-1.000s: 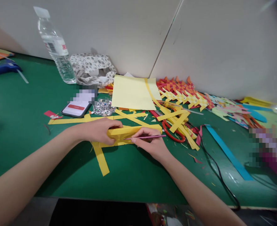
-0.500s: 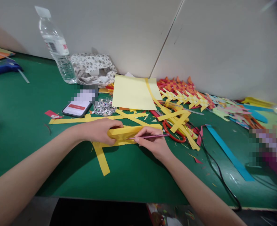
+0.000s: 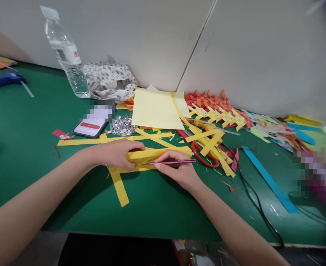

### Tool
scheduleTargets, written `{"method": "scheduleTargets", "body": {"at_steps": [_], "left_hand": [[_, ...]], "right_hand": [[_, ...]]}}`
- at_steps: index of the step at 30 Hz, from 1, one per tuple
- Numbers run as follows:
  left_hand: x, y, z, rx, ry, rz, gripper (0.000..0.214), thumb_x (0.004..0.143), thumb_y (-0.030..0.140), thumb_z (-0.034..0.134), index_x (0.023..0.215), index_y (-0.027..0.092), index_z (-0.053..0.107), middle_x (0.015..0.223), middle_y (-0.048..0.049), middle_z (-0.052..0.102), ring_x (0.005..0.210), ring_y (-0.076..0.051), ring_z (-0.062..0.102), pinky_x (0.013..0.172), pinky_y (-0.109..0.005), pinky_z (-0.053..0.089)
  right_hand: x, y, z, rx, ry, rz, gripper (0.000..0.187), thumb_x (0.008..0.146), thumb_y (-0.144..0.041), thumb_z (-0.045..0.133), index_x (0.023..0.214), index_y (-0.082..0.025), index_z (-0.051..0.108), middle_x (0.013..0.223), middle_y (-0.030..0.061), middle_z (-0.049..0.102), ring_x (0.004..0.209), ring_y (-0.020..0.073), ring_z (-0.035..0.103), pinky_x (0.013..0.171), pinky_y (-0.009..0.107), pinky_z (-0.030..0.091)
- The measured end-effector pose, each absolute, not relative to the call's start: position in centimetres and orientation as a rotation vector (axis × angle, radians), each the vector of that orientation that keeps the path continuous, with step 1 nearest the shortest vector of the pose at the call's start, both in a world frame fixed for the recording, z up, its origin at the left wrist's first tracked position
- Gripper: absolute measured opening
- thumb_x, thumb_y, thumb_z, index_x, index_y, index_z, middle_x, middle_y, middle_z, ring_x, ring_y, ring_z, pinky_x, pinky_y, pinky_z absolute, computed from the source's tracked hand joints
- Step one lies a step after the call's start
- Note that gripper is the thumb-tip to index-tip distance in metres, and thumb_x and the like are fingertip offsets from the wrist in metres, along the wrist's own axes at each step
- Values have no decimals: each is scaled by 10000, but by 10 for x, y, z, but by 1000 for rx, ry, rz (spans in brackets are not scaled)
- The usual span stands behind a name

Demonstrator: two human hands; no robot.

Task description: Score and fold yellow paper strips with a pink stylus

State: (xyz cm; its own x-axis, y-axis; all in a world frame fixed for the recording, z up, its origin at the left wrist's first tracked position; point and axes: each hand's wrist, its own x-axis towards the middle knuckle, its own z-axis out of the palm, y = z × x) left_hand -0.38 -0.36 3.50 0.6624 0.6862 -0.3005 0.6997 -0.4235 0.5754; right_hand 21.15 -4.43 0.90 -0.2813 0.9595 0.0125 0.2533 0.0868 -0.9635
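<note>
**A:** Both hands were working close together at the middle of the green table [image 3: 27,122]. The left hand [image 3: 114,153] was clamped over one end of a folded yellow paper strip [image 3: 158,152], thumb on top and fingers curled round it.

**B:** And the right hand [image 3: 181,173]?

**A:** It was pinched shut on a thin pink stick [image 3: 179,162]. Brush or pen, I couldn't tell. The stick lay almost flat along the strip's near edge, its tip pointing left into the fold and its tail pointing right toward the red scissors [image 3: 204,159].

**B:** So how did the strip lie?

**A:** Its long axis ran left to right across the person's front, bridging the two hands. The left hand covered the left end. The right hand sat just beside the right half, on the near side, fingertips at the paper's edge. Both hands were on it, but only the left one gripped it.

**B:** What was around them?

**A:** Loose yellow strips [image 3: 118,186] crossed underneath, one running toward the table's near edge. Behind the hands were a phone [image 3: 89,128], a small container of googly eyes [image 3: 122,125], a pale yellow sheet [image 3: 157,109] and a water bottle [image 3: 65,55]. Off to the right, woven paper fish [image 3: 215,109] lined the wall. A blue paper strip [image 3: 268,179] and a black cable [image 3: 257,203] lay nearer the person.
</note>
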Motion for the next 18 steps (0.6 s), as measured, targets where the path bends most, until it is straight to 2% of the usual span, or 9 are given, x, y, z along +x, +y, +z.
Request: {"method": "scheduleTargets", "body": {"at_steps": [18], "left_hand": [[-4, -4, 37, 2222, 1080, -44, 272, 657, 301, 531, 922, 239, 524, 846, 20, 578, 710, -142, 499, 542, -228, 311]], "right_hand": [[211, -42, 7, -1208, -1552, 1232, 88, 628, -186, 675, 578, -178, 603, 527, -27, 589, 469, 88, 491, 482, 226, 403]]}}
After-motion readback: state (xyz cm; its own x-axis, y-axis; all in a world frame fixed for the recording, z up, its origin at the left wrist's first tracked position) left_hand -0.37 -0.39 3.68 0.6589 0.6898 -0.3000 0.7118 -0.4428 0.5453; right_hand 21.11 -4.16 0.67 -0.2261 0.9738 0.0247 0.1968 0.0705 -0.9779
